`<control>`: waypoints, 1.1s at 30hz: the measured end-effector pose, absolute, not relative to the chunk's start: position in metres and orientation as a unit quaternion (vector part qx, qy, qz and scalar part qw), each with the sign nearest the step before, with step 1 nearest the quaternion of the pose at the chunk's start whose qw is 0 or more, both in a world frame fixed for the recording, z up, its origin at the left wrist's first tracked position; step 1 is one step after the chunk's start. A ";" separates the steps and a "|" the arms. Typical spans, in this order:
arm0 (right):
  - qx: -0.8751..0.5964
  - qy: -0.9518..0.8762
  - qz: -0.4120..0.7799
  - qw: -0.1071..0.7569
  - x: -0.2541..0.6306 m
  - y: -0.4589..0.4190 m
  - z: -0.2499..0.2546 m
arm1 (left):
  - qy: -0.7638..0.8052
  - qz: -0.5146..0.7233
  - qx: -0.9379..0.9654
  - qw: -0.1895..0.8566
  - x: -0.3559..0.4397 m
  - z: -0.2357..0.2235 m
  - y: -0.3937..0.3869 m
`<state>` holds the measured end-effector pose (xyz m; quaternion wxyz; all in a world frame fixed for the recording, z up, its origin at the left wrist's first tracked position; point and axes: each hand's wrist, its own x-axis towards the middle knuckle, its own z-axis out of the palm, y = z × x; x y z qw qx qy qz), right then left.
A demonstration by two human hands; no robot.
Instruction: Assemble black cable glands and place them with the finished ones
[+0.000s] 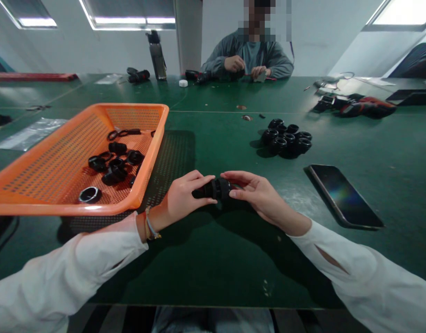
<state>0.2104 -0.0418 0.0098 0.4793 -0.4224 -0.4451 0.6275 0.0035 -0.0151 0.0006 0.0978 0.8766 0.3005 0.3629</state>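
A black, ribbed, roughly cylindrical part, apparently plastic [219,188], is held level between both hands, just above the green, smooth-topped counter [216,254]. The left hand's [185,192] grip is closed around its left end; the right hand's [259,192] thumb and fingertips pinch its right end. Handling it well probably calls for a firm left grip and light, even right-hand pressure along the part's axis. An orange, perforated plastic basket [60,210] stands to the left. No brand, label or writing is legible.
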 end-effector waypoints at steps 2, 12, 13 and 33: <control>-0.432 -0.450 0.639 0.450 0.212 -0.041 0.010 | 0.297 0.368 0.876 0.096 0.004 0.001 -0.015; -0.458 -0.447 0.646 0.415 0.216 -0.040 0.016 | 0.302 0.360 0.877 0.099 0.003 0.000 -0.015; -0.459 -0.447 0.646 0.416 0.216 -0.040 0.015 | 0.302 0.359 0.877 0.100 0.003 -0.001 -0.015; -0.468 -0.490 0.585 0.446 0.213 -0.043 0.007 | 0.296 0.368 0.875 0.108 0.004 0.000 -0.016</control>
